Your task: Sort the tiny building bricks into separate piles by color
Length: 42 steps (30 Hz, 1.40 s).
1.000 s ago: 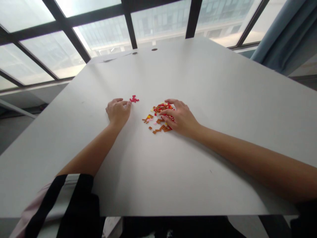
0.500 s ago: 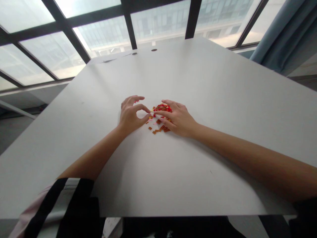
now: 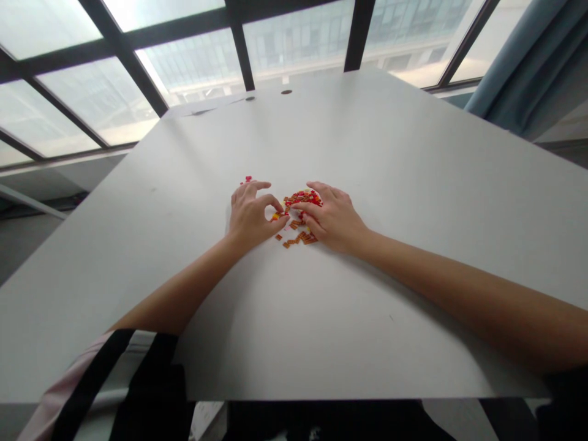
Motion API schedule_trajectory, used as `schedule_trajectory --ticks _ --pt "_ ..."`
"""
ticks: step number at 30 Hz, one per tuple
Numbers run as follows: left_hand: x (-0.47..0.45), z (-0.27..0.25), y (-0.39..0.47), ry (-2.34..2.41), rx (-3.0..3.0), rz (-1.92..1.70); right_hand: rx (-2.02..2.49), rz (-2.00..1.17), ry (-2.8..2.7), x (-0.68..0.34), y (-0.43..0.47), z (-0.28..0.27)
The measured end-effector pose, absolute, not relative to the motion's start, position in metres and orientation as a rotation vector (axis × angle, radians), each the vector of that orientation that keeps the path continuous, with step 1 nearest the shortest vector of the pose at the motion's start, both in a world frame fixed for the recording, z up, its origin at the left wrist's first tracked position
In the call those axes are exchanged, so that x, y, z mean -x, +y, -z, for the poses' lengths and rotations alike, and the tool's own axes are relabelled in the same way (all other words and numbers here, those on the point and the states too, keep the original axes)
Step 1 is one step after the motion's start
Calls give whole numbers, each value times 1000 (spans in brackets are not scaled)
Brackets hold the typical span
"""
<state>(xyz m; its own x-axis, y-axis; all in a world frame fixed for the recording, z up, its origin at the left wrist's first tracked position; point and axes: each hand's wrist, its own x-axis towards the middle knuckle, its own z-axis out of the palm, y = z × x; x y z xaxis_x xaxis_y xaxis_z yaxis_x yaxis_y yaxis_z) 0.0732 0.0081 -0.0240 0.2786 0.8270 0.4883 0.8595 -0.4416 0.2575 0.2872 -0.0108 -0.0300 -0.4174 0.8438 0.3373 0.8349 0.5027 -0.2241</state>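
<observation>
A pile of tiny red, brown and yellow toy building bricks (image 3: 301, 197) lies on the white table between my hands. At its left edge, the thumb and forefinger of my left hand (image 3: 252, 217) curve together in a near pinch. Whatever is between those tips is too small to make out. Yellow-orange pieces (image 3: 275, 216) show through the loop of these fingers. My right hand (image 3: 340, 220) rests over the pile's right side with fingers apart and fingertips among the bricks, partly covering them. Flat brown pieces (image 3: 301, 237) are scattered on the near side.
A few red and pink pieces (image 3: 248, 179) lie just beyond my left hand. The white table (image 3: 294, 318) reaches to tall dark-framed windows (image 3: 294, 46), with two round holes near its far edge. A blue-grey curtain (image 3: 519, 73) hangs at the right.
My left hand has shifted right, uncovering the red pieces behind it and the yellow-orange ones. My right hand has moved slightly right, and its forefinger is now farther from the left fingertips.
</observation>
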Motion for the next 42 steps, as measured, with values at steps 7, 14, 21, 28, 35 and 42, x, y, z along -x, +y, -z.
schedule_trajectory --ticks 7,14,21,28,35,42 --pt "-70 26 9 -1628 2446 897 1449 -62 -2362 -285 -10 30" --pt "-68 30 13 -1573 2481 926 1410 -102 -2227 -287 -11 30" --pt "-68 24 14 -1541 2497 951 1381 -146 -2202 -291 -9 32" --pt "-42 20 33 -1762 2298 1074 1397 -183 -2208 -293 -11 31" --pt "-16 33 56 -1942 2081 1046 1384 -176 -2200 -292 -11 32" --pt "-12 42 60 -1821 2037 1132 1360 -165 -2216 -294 -10 34"
